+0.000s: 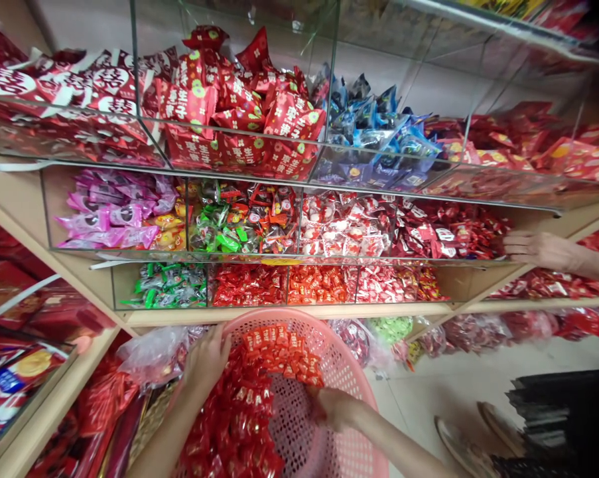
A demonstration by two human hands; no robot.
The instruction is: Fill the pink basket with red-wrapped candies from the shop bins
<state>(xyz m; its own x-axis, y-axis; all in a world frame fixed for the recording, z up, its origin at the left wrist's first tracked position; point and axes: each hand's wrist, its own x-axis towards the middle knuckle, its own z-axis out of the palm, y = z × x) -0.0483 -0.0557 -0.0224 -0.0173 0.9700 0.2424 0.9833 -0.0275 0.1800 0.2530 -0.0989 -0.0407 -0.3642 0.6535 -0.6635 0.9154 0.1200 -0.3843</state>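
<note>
A round pink plastic basket with a perforated wall stands below the shelves, tilted in my view. My left hand is closed over its left rim. Inside lie many dark red wrapped candies on the left and a band of orange-red wrapped candies along the far side. My right hand reaches inside at the right, beside the orange-red candies. Its fingertips are blurred and dark, so what they hold cannot be made out. Part of the perforated bottom shows between the candies.
Clear shelf bins hold green candies, red candies, orange-red candies and larger red packets. Another person's hand rests at the middle shelf, right. Shoes stand on the tiled floor. Plastic bags lie under the shelf.
</note>
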